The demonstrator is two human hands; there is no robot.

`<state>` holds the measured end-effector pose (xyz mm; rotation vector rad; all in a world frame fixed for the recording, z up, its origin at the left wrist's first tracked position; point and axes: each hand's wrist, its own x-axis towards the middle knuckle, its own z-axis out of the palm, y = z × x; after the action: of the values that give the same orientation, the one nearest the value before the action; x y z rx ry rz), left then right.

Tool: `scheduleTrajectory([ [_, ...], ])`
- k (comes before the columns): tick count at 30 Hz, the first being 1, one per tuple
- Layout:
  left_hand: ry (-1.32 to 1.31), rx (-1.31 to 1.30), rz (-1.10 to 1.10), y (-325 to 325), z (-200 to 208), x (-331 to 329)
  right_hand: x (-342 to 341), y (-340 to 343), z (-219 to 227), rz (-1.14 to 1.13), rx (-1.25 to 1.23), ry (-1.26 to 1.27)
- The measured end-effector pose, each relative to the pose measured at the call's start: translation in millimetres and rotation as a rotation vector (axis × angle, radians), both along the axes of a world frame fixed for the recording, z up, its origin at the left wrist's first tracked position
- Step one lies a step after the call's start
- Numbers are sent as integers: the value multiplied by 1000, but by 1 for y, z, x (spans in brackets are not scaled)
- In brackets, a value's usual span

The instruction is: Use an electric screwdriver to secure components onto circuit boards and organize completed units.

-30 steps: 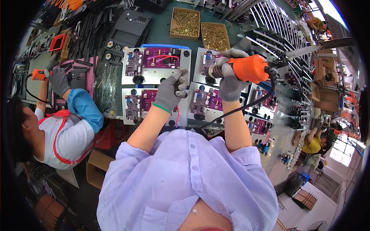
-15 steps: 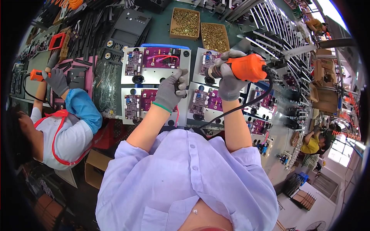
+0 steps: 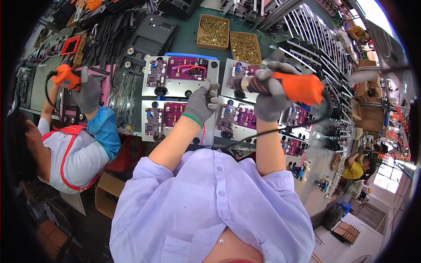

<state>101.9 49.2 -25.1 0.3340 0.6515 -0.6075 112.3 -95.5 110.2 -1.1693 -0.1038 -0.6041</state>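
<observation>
My right hand point(image 3: 271, 101), in a grey glove, is wrapped round an orange electric screwdriver point(image 3: 303, 87). The tool lies nearly level, its dark nose pointing left above a metal plate with purple circuit boards point(image 3: 229, 91). My left hand point(image 3: 201, 104), also gloved, has its fingers curled at the right edge of another board-carrying plate point(image 3: 175, 88), which has a red-pink wire on it. Whatever those fingers hold, if anything, is hidden. Closer to me are a lower left plate point(image 3: 150, 133) and a lower right plate point(image 3: 245, 130), both with similar boards.
Two cardboard boxes of small brass parts, one left point(image 3: 213, 31) and one right point(image 3: 245, 47), stand at the back. The screwdriver's black cord point(image 3: 258, 134) crosses the lower right plate. At left, a co-worker's gloved hand point(image 3: 89, 93) holds another orange screwdriver point(image 3: 66, 77). Metal strips point(image 3: 302, 33) pile up back right.
My right hand and the screwdriver have swung slightly right and nearer to me. My left hand keeps its curled pose. The co-worker's screwdriver has moved to the right.
</observation>
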Motion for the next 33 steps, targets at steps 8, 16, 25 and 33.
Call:
scheduleTrajectory([
  [8,-48,-382,1,-18,0,-8,-32,-21,9,187,189,-155],
  [16,-16,-401,-16,-34,24,-10,-46,-38,9,253,210,-290],
  [25,119,-418,-48,-45,32,-5,-56,-45,8,179,110,-299],
  [33,122,-438,-26,-48,28,-14,-63,-36,8,100,123,-249],
])
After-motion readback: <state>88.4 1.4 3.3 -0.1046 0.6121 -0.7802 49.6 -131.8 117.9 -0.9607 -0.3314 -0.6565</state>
